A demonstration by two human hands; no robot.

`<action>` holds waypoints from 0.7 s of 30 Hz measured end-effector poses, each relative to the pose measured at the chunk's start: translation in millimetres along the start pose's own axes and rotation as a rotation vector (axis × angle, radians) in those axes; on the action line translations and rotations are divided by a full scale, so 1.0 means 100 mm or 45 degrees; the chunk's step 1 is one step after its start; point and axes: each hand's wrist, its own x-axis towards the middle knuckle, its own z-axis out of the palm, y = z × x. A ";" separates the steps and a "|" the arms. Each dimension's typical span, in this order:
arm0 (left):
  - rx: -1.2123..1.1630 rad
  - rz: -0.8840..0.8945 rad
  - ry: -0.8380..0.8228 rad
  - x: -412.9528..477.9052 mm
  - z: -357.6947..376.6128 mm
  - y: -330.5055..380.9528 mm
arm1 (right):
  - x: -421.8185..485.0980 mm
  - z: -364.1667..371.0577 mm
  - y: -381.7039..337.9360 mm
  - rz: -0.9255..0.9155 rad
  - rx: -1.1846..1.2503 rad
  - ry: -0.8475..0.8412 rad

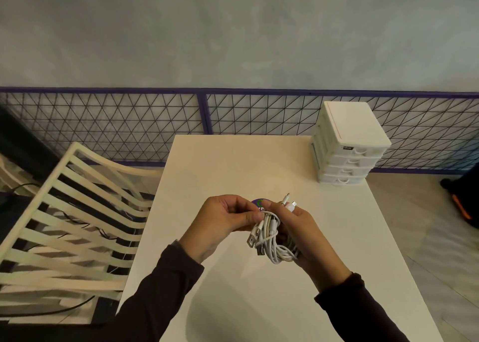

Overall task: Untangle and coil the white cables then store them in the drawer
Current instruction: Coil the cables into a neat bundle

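A tangled bundle of white cables hangs above the middle of the white table, held between both hands. My left hand pinches the top of the bundle with thumb and fingers. My right hand cups the bundle from the right, and two cable plugs stick up past its fingers. USB plugs dangle at the bundle's lower left. A white drawer unit with several shut drawers stands at the table's far right corner.
A round purple sticker lies on the table behind my fingers. A cream slatted chair stands left of the table. A purple-framed wire fence runs behind. Dark cords lie on the floor at left.
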 end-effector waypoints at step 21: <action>0.386 0.034 0.143 0.05 0.02 -0.01 | 0.00 -0.03 -0.06 -0.270 -0.385 0.145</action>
